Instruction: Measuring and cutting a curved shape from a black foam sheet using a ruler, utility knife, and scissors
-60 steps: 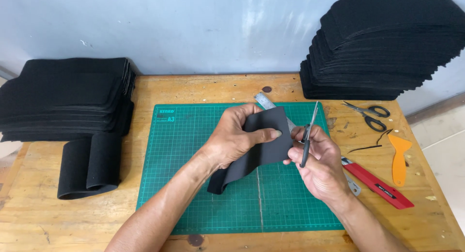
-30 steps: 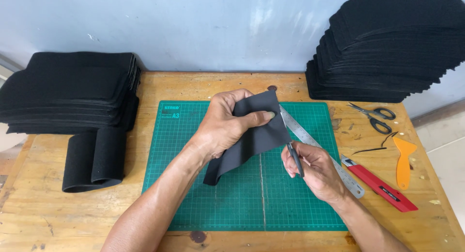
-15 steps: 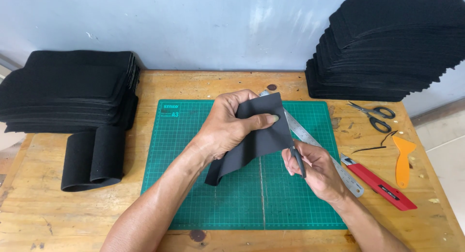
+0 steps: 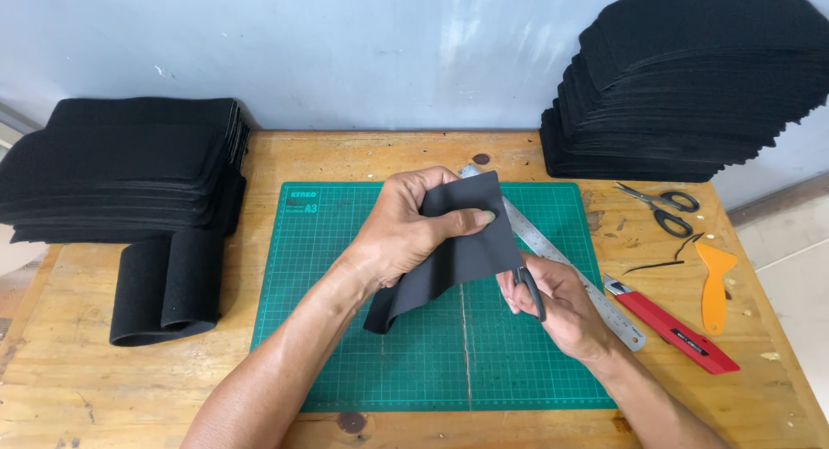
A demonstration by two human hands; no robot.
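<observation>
Above the middle of the green cutting mat (image 4: 345,345), the left hand (image 4: 406,233) is pinching a black fabric piece (image 4: 462,242) in a closed grip, thumb pressing on the front face and fingers curling behind its upper edge, so the piece is hanging tilted with its lower corner drooping towards the mat. Just beside its lower right edge, the right hand (image 4: 561,306) is wrapping closed around a small dark-handled tool (image 4: 528,287); it is probably a pair of snips, though the blades are hidden behind the fabric and I cannot tell whether they are biting it.

To do this trimming well, the left hand should be keeping the edge taut and turned towards the eye, feeding it to the tool in short bites, with the thumb well clear of the cutting line.

A steel ruler (image 4: 570,263) is lying slantwise on the mat under the right hand. Further right on the wooden counter (image 4: 259,164) are lying a red utility knife (image 4: 673,335), an orange scraper (image 4: 713,281) and black-handled scissors (image 4: 661,205). A tall stack of black pieces (image 4: 691,86) is sitting at the far right, another stack (image 4: 121,168) at the left, with a rolled black piece (image 4: 164,289) in front of it.
</observation>
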